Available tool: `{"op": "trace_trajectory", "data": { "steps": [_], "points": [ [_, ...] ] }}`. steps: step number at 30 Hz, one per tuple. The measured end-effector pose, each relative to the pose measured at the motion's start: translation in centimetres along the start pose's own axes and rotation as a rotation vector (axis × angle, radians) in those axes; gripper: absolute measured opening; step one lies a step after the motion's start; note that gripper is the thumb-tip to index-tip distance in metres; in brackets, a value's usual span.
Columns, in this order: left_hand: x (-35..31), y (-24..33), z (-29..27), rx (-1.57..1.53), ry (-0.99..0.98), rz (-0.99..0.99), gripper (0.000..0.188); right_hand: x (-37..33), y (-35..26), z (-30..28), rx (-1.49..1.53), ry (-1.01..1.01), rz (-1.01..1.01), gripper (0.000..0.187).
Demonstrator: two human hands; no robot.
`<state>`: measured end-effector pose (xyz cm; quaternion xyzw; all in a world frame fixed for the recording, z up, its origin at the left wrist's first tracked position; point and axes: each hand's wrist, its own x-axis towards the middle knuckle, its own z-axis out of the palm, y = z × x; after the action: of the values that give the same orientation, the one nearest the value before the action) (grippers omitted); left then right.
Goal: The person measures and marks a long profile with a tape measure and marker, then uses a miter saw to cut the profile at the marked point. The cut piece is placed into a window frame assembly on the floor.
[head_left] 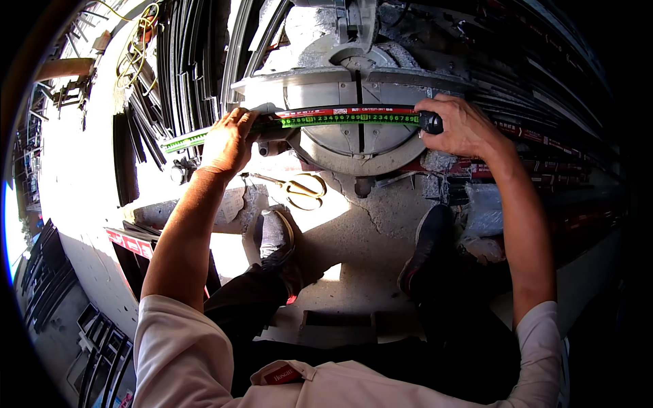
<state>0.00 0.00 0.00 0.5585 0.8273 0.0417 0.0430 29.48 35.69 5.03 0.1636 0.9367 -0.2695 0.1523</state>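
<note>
A long dark profile with a red printed strip (371,109) lies across the round metal base of a cutting saw (326,146). Along its near side runs the bright green blade of a tape measure (326,121), stretched left to right. My right hand (459,126) is closed around the black tape measure case (431,122) at the profile's right end. My left hand (231,139) is closed over the profile and the blade near the left of the saw base. The blade's free end sticks out to the left beyond this hand. My left fingertips are partly hidden.
Scissors (305,190) lie on the floor before the saw. Dark profiles (197,54) are stacked at the far left, and more (544,102) lie at the right. A yellow cord (139,44) coils at the far left. Clear plastic wrap (484,214) lies beside my right shoe (435,231).
</note>
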Motion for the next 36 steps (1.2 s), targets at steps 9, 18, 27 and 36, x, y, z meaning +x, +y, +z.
{"op": "trace_trajectory", "data": {
  "steps": [9, 18, 27, 36],
  "points": [
    [0.2, 0.3, -0.2, -0.019, -0.047, -0.055, 0.039, 0.1, 0.1, 0.6, -0.003, 0.086, -0.025, 0.048],
    [0.1, 0.2, -0.1, 0.002, -0.027, -0.045, 0.041, 0.4, -1.4, 0.7, -0.066, 0.116, 0.036, 0.041],
    [0.2, 0.3, -0.2, -0.029, 0.007, -0.019, 0.041, 0.4, -2.9, 0.8, -0.116, 0.091, 0.15, 0.04],
    [0.2, 0.3, -0.1, -0.032, -0.005, -0.044, 0.04, 0.5, -3.2, 1.3, -0.088, 0.057, 0.182, 0.037]
  ]
}}
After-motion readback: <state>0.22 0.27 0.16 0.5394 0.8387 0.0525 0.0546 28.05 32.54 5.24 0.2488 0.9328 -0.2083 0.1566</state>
